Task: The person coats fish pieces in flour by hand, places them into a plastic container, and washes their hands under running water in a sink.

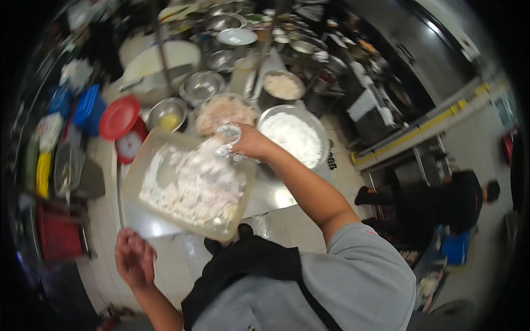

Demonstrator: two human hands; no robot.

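Observation:
My right hand [249, 142] is closed on a small shiny bowl [227, 139], tipped over the back right corner of a rectangular plastic tub [134, 179]. White powder streams down below it, blurred by motion. Inside the tub lie pale pieces coated in white powder [193, 187]. Low at the left, my left hand [134, 258] hangs apart from everything, fingers loosely bent and holding nothing. A large metal bowl of white powder [291, 137] stands right of my right hand. Just behind that hand is a bowl of pale pinkish raw pieces [226, 113].
A red scale [130, 140] and a metal bowl with yellow liquid [168, 117] stand left of the tub. Farther back are a pot of pale food [282, 86] and a knife on a round board [157, 71]. Another person [441, 201] in black is at the right.

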